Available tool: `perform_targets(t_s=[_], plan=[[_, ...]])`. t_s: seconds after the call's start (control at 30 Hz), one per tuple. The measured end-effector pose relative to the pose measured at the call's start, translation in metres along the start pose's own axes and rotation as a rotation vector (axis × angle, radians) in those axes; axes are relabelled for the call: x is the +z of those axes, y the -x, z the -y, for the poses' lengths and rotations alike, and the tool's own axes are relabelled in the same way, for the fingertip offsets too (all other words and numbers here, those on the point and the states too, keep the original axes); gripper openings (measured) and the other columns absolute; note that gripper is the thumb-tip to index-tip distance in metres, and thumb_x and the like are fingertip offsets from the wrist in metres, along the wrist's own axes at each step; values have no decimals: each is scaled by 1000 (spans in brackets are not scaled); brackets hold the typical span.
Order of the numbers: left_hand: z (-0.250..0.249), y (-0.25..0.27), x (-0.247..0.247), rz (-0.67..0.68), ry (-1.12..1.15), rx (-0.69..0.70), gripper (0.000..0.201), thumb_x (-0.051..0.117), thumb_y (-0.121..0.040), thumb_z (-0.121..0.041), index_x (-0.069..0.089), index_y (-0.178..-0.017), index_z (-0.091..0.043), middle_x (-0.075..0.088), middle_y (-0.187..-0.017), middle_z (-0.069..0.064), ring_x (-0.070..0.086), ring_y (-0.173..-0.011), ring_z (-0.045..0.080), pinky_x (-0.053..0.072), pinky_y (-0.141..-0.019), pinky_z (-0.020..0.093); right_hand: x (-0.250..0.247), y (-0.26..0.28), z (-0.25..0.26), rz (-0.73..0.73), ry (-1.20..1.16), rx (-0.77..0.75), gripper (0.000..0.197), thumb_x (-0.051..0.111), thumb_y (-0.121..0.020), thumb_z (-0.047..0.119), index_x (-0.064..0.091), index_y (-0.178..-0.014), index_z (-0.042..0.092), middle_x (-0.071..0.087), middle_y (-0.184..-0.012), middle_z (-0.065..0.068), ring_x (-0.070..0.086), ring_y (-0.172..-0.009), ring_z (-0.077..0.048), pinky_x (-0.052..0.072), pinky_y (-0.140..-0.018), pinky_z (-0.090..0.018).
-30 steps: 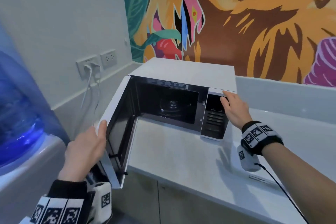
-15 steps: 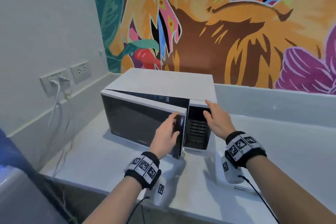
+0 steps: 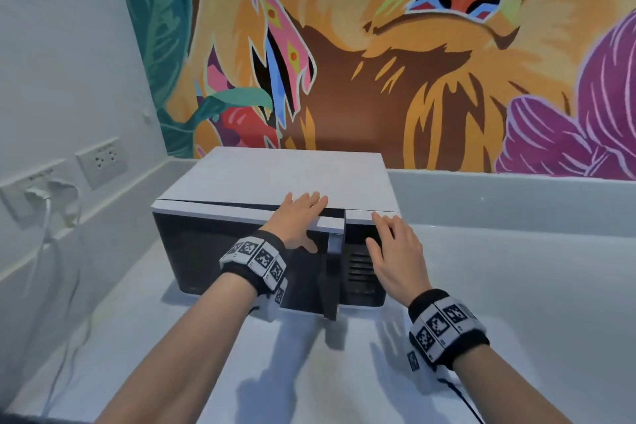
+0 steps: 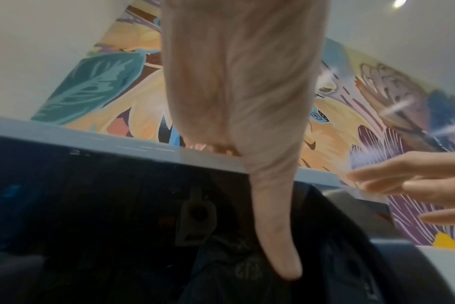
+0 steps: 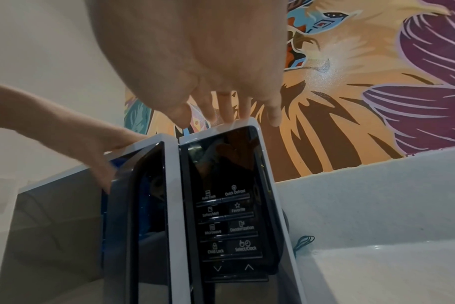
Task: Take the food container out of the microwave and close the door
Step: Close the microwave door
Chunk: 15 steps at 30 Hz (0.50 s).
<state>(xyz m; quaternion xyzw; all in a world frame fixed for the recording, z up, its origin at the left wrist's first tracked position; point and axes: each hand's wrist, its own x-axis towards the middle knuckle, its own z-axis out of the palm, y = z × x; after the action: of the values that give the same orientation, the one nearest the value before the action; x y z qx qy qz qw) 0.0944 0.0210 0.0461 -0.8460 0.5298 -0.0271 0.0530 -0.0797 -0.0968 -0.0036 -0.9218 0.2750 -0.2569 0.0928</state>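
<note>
Bright mural wall sat behind a white counter [image 3: 516, 286]. Left hand [image 3: 296, 220] fingers [image 3: 306, 200] lay straight, pressing the door [image 3: 241, 251] top, gripping nothing. Right hand [image 3: 395, 255] fingers lay relaxed by the control panel [image 5: 229, 222]. Door nearly shut on the microwave [image 3: 275, 175]. Food container wasn't visible anywhere. Door prob. stiff, hinged; push near its handle edge.

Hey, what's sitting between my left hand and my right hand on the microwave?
Between the left hand and right hand stands the dark vertical door handle of the white microwave, plus the door's narrow gap; the head view shows it.
</note>
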Motion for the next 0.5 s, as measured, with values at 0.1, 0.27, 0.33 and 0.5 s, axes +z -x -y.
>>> perform_targets(t_s=[0.1,0.27,0.33,0.5], plan=[[3,-3,-1,-69,106,24,93,73,-78,-31,18,-152,-15,27,-157,5,28,-142,24,21,-118,42,2,0,2,-26,7,19,51,35,-96,35,36,-144,19,46,-140,-4,39,-133,-24,34,-110,-41],[4,-7,7,-172,132,25,78,72,-79,-27,32,-145,-14,42,-146,7,41,-132,27,37,-108,41,7,0,10,-50,11,69,51,33,-96,35,35,-145,19,44,-142,-6,36,-136,-26,31,-112,-41],[4,-10,12,-225,116,16,68,71,-80,-27,39,-139,-15,50,-138,6,48,-122,27,43,-99,40,9,1,13,-43,-2,93,51,33,-97,35,33,-146,20,41,-145,-6,32,-138,-25,29,-114,-40],[5,-14,18,-289,113,12,58,69,-82,-27,44,-132,-15,56,-124,4,54,-109,27,46,-88,38,6,3,16,-22,-28,116,51,34,-98,34,33,-147,19,38,-148,-8,29,-141,-26,26,-116,-41]])
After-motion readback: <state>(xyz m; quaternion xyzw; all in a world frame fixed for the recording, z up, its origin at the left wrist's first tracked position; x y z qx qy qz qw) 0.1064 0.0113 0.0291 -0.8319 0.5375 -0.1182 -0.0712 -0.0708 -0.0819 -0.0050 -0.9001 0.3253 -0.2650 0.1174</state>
